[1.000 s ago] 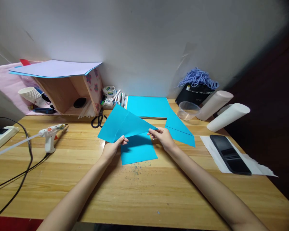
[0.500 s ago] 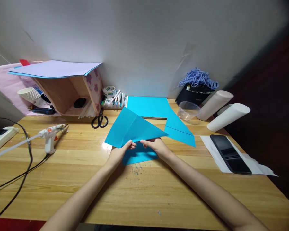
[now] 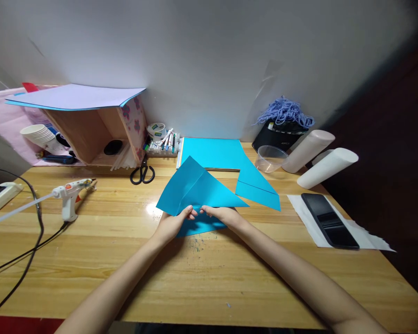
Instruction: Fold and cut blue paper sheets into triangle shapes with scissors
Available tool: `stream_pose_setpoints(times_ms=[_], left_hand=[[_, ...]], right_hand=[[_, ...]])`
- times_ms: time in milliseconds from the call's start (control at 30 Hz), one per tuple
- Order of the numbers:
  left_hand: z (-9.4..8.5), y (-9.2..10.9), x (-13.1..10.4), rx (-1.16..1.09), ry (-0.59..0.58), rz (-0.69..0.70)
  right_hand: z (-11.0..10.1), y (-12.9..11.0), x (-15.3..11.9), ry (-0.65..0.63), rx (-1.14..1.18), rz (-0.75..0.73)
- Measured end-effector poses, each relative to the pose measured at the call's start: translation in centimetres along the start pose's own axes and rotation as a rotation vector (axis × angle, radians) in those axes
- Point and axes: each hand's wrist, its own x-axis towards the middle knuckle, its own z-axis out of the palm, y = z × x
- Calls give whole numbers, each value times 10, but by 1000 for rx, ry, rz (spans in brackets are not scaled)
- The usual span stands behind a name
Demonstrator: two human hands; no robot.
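Grey wall (image 3: 209,69) rises smooth at twelve o'clock behind a glossy, wood-grained table (image 3: 237,283). From the hands, a boxy wooden case (image 3: 85,132) stands at ten o'clock, a flat blue sheet (image 3: 212,150) at twelve. Creased blue card (image 3: 200,185), its point toward three o'clock, is held mid-table above a flat piece (image 3: 205,226). An angular strip (image 3: 259,189) lies at two. Left hand (image 3: 172,225) and right hand (image 3: 226,217) pinch the card's near edge, fingers closed.

Blue paper (image 3: 204,188) in both hands (image 3: 173,225) (image 3: 226,216) above wooden table (image 3: 209,283)
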Motion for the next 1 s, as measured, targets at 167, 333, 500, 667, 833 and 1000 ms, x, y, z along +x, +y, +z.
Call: stream_pose_setpoints(times_ms=[167, 333, 500, 667, 833, 1000], left_hand=[[-9, -1, 5, -30, 10, -1], [-21, -4, 11, -72, 39, -35], [-26, -5, 14, -141, 74, -60], [-26, 0, 15, -242, 128, -81], [-29, 1, 16, -283, 150, -80], [-37, -3, 18, -235, 106, -101]], right_hand=[[-10, 7, 6, 31, -12, -24], [-28, 4, 13, 202, 61, -294], [-49, 1, 20, 254, 51, -418], [-63, -3, 18, 326, 24, -449], [-74, -8, 15, 402, -26, -493], [-79, -13, 14, 338, 35, -453]])
